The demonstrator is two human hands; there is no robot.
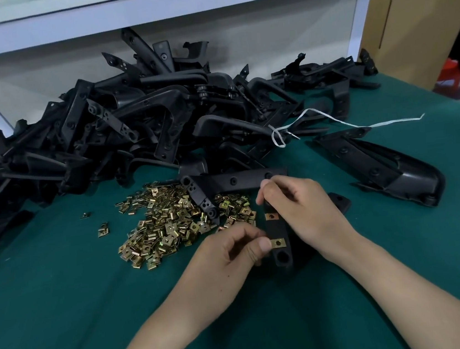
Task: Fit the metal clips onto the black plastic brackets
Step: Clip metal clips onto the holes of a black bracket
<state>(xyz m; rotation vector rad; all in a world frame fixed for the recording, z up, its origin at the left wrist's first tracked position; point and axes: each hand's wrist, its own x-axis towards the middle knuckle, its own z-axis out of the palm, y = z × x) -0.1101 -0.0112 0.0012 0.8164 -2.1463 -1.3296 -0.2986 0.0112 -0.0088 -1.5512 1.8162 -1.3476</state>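
Note:
My right hand (304, 208) grips the upper part of a black plastic bracket (281, 255) that stands nearly upright over the green table. One brass clip (271, 216) sits on its middle. My left hand (232, 253) pinches a second brass clip (278, 243) against the bracket's left edge, just above the round hole at its lower end. A heap of loose brass clips (168, 225) lies to the left of both hands. Another black bracket (205, 192) rests across that heap.
A large pile of black brackets (119, 130) fills the back of the green table (64, 296) under a white shelf (144, 8). A long black part (381, 167) lies at right, a white string (332, 121) beside it. Two stray clips (103, 229) lie left of the heap. Cardboard boxes (407, 22) stand at far right.

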